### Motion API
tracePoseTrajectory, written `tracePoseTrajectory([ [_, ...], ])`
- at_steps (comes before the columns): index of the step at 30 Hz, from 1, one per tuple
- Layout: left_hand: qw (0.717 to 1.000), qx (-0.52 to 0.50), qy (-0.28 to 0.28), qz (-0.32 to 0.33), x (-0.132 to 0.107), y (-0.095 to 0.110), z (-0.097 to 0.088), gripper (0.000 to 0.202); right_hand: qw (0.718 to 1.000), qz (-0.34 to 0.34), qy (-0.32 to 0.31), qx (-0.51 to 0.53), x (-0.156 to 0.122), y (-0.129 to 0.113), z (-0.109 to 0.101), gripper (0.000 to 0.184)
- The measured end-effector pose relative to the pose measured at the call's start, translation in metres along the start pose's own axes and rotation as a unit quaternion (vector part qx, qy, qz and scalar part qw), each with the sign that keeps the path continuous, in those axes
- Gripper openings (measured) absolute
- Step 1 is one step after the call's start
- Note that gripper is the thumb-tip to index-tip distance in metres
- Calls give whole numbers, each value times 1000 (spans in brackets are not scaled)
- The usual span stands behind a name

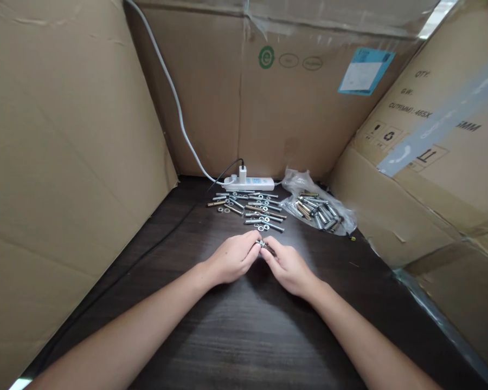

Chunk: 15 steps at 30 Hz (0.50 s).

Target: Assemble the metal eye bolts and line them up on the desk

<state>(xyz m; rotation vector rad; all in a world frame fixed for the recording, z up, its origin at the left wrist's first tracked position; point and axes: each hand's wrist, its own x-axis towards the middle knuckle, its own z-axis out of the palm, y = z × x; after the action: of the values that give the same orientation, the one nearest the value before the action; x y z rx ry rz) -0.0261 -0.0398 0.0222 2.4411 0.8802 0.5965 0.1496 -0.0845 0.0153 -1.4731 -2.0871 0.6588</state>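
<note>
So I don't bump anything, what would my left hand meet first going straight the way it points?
Probably your right hand, close ahead, at the same metal fastener your left hand holds; depth is unclear.

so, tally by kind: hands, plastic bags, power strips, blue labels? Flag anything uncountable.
Left hand plus right hand: 2
Clear plastic bag: 1
White power strip: 1
Blue-bordered label: 1
Total: 5
Uncounted: loose bolts, washers and held metal hardware, too small and overlapped.
</note>
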Motion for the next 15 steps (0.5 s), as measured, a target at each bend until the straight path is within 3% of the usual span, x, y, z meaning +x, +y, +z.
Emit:
tracePoseTrajectory([
  [7,1000,-6,-14,-5,2,-11,8,39,999,4,9,-35,0,0,-1,23],
  [15,998,-62,27,14,-1,0,0,14,998,11,47,37,2,9,1,15],
])
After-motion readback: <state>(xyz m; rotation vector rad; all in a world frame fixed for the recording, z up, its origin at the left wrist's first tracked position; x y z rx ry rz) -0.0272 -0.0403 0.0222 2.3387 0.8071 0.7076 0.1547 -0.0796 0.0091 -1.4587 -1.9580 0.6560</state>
